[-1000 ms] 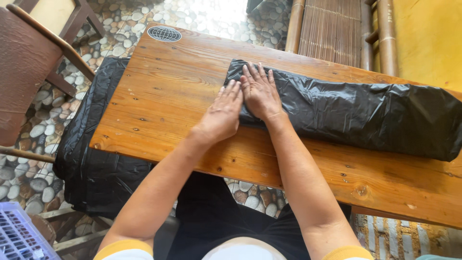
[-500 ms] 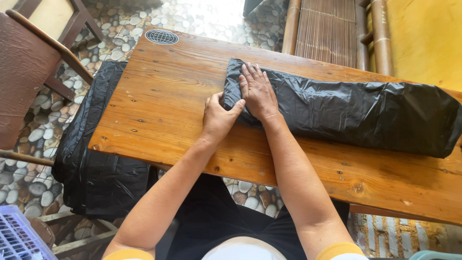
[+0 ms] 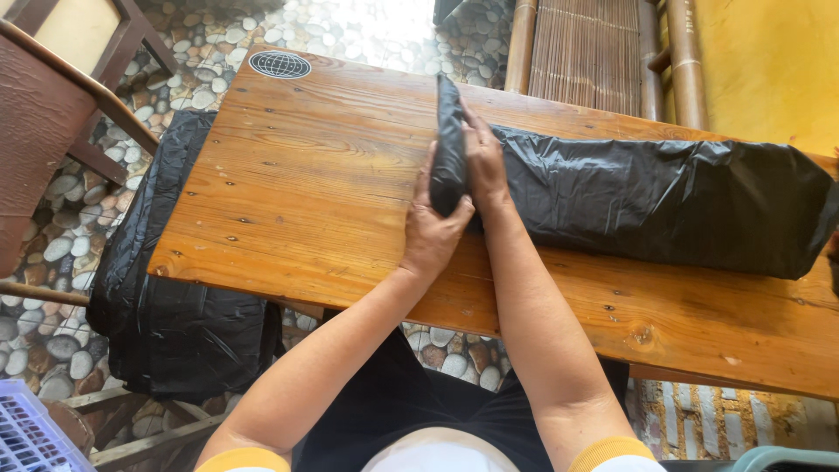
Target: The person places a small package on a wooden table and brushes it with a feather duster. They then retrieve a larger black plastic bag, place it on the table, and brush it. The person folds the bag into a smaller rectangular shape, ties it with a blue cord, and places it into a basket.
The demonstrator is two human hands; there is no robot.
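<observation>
A long strip of folded black plastic sheet point(image 3: 664, 201) lies across the wooden table point(image 3: 306, 192), running to the right edge. Its left end point(image 3: 449, 140) is lifted upright into a fold. My left hand point(image 3: 433, 232) cups that raised end from the left side. My right hand point(image 3: 483, 162) presses against it from the right, fingers pointing away from me. The fold is pinched between both hands.
A pile of black plastic point(image 3: 166, 297) hangs off the table's left edge over a low bench. A brown chair point(image 3: 39, 131) stands at far left on pebble flooring. A bamboo screen point(image 3: 585, 52) and yellow wall point(image 3: 769, 61) lie beyond. A round emblem point(image 3: 280, 64) marks the table corner.
Both hands first lay flat on the sheet's left end. The left hand then gripped the end and raised it upright, folding it toward the right against the right hand.
</observation>
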